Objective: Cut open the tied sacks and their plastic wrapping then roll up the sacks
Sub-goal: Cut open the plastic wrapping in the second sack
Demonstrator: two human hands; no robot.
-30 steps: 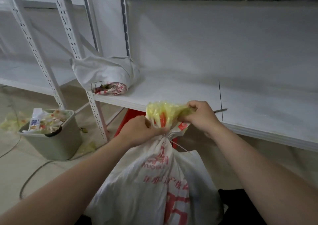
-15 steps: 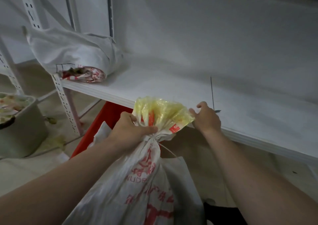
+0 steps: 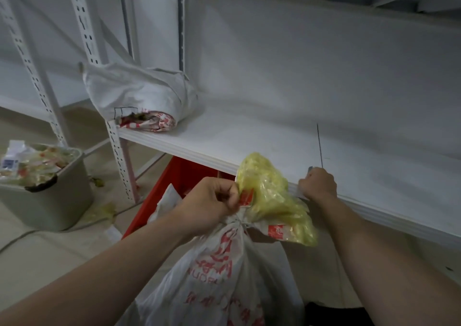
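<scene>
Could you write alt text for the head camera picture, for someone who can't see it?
A person's left hand grips the tied neck of a white woven sack with red print, yellow plastic wrapping bunched above, while the right hand closes on something small at the white metal shelf's edge.

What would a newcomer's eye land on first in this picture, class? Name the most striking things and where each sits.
The crinkled yellow plastic wrapping bursting from the tied neck of the white woven sack with red print, bottom centre, gripped by the left hand. Next, the right hand closed on something small at the edge of the white shelf board. A rolled-up white sack lies at the shelf's left end.
</scene>
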